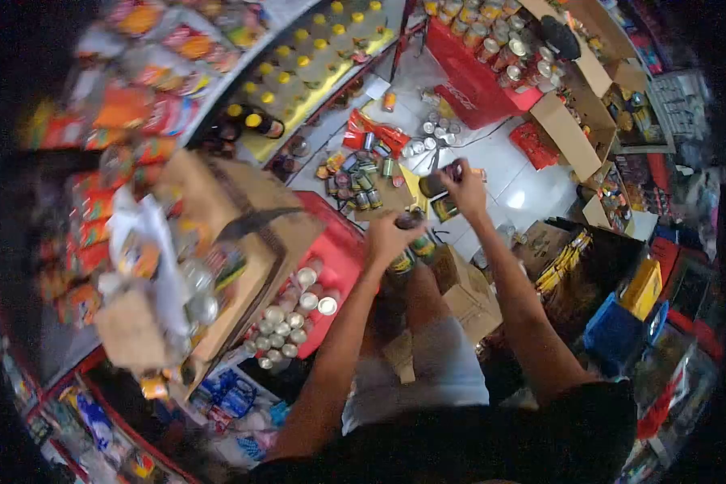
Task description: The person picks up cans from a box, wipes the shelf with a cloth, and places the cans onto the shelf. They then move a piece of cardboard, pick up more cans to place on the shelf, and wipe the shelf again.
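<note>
A dark, blurred cylindrical can at the right hand and a dark brownish rounded object at the left hand stand out against glossy white floor tiles with thin grey seams. A bright red plastic crate bears white script lettering, while clear glass bottles wear yellow caps. The cloth shorts are pale grey-white beneath a plain black fabric shirt, and a blue plastic box holds a yellow carton.
</note>
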`<state>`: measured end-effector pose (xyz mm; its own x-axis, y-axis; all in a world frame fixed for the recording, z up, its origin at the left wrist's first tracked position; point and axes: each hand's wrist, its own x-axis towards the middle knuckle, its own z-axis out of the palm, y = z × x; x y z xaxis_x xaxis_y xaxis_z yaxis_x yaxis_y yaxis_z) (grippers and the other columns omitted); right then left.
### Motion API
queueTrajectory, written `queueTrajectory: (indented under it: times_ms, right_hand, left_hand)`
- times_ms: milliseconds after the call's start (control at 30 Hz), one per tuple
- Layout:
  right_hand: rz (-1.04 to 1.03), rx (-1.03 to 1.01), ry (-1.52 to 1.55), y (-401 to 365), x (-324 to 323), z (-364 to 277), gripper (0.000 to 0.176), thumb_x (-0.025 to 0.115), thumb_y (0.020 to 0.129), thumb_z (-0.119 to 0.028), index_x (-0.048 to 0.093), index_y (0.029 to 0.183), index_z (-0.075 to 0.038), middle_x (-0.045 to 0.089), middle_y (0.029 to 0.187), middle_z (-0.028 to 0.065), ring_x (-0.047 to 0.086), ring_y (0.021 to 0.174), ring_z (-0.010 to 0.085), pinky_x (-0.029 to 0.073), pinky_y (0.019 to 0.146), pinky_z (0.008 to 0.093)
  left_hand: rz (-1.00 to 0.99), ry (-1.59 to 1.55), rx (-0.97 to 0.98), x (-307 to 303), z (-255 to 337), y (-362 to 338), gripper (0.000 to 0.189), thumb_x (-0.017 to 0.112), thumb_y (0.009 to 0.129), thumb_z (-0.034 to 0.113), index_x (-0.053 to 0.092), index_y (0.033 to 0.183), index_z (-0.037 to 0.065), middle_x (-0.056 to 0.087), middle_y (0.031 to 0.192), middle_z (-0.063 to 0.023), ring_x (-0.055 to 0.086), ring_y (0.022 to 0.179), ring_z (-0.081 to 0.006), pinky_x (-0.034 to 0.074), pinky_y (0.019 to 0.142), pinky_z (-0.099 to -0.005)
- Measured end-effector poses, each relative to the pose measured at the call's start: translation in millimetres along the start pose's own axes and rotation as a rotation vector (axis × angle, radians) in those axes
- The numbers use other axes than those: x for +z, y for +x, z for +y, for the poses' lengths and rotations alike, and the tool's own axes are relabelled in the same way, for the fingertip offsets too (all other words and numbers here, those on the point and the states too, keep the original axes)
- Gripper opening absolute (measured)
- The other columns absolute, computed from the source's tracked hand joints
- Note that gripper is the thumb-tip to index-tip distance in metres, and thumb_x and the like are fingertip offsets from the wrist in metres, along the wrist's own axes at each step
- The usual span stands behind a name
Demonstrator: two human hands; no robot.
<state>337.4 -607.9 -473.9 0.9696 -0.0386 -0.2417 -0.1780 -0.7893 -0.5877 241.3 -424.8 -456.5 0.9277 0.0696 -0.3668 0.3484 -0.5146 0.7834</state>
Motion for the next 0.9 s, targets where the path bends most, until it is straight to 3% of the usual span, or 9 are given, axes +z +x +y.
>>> queueTrajectory:
  times_ms: [200,333,533,667,700,733,767,833,900]
  right_hand:
    - [-0.143,0.328,0.076,48,173,134,0.059,0.055,0.077,-0.059,0.051,0.106,-0.008,0.064,0.086,0.0204,0.061,0.082,0.0379,0.046,0.071,0.0474]
    - [-0.227,0.32,-0.019,81,274,168,0.053,0.057,0.078,-0.055,0.054,0.101,-0.007,0.065,0.092,0.0153,0.062,0.087,0.034,0.047,0.073,0.0427]
    - [-0.161,0.17,0.12,125,374,170,0.05,0.061,0.077,-0.051,0.05,0.102,-0.009,0.064,0.09,0.0153,0.06,0.084,0.0368,0.046,0.072,0.0456]
    - [0.09,0.065,0.212,139,430,175,0.053,0.068,0.075,-0.036,0.044,0.108,-0.002,0.058,0.092,0.0193,0.056,0.089,0.0405,0.044,0.076,0.0484]
    - [0.262,0.049,0.263,141,441,178,0.054,0.068,0.074,-0.032,0.043,0.109,-0.001,0.058,0.093,0.021,0.056,0.089,0.0414,0.044,0.077,0.0486]
    - [0.085,0.154,0.478,146,442,182,0.057,0.067,0.077,-0.032,0.043,0.121,-0.004,0.059,0.094,0.017,0.059,0.084,0.0281,0.046,0.075,0.0379]
    - [0.082,0.154,0.474,149,453,190,0.057,0.067,0.077,-0.032,0.043,0.121,-0.004,0.059,0.094,0.017,0.059,0.084,0.0281,0.046,0.075,0.0379]
    - [0.07,-0.05,0.539,151,485,213,0.055,0.063,0.077,-0.025,0.04,0.123,-0.004,0.058,0.098,0.0209,0.057,0.091,0.0364,0.044,0.078,0.0431]
    - [0.247,-0.118,0.43,132,446,177,0.054,0.067,0.074,-0.023,0.041,0.115,0.0,0.057,0.097,0.0243,0.055,0.09,0.0432,0.043,0.079,0.0488]
  left_hand:
    - [0.184,0.26,-0.695,79,-145,125,0.058,0.069,0.06,0.061,0.069,0.083,0.009,0.067,0.082,-0.0146,0.065,0.079,-0.0322,0.05,0.068,-0.0435]
    - [0.169,0.432,-0.617,110,-249,186,0.065,0.068,0.057,0.064,0.069,0.085,0.006,0.066,0.086,-0.0196,0.065,0.082,-0.0329,0.049,0.071,-0.0449]
    - [0.434,0.153,-0.621,146,-332,231,0.061,0.074,0.059,0.055,0.068,0.083,-0.001,0.066,0.083,-0.0203,0.064,0.082,-0.0345,0.049,0.071,-0.0439]
    - [0.7,0.077,-0.496,184,-419,253,0.06,0.073,0.062,0.053,0.067,0.078,-0.004,0.067,0.081,-0.0172,0.065,0.08,-0.0325,0.048,0.071,-0.0432]
    - [0.565,-0.029,-0.766,208,-468,263,0.06,0.072,0.065,0.054,0.066,0.079,-0.005,0.067,0.081,-0.017,0.064,0.08,-0.0319,0.048,0.072,-0.0432]
    - [0.418,-0.139,-1.028,229,-543,341,0.061,0.07,0.067,0.054,0.065,0.081,-0.005,0.067,0.082,-0.0169,0.064,0.08,-0.0312,0.048,0.072,-0.0432]
    - [0.417,-0.142,-1.032,224,-477,286,0.061,0.07,0.067,0.054,0.065,0.081,-0.005,0.067,0.082,-0.0169,0.064,0.08,-0.0312,0.048,0.072,-0.0432]
    - [0.724,-0.113,-0.633,193,-364,274,0.062,0.07,0.07,0.05,0.062,0.093,-0.007,0.065,0.09,-0.0191,0.063,0.085,-0.031,0.048,0.074,-0.042]
    - [0.605,-0.276,-0.775,205,-395,286,0.065,0.069,0.072,0.048,0.057,0.104,-0.007,0.063,0.099,-0.0198,0.061,0.091,-0.032,0.048,0.074,-0.0422]
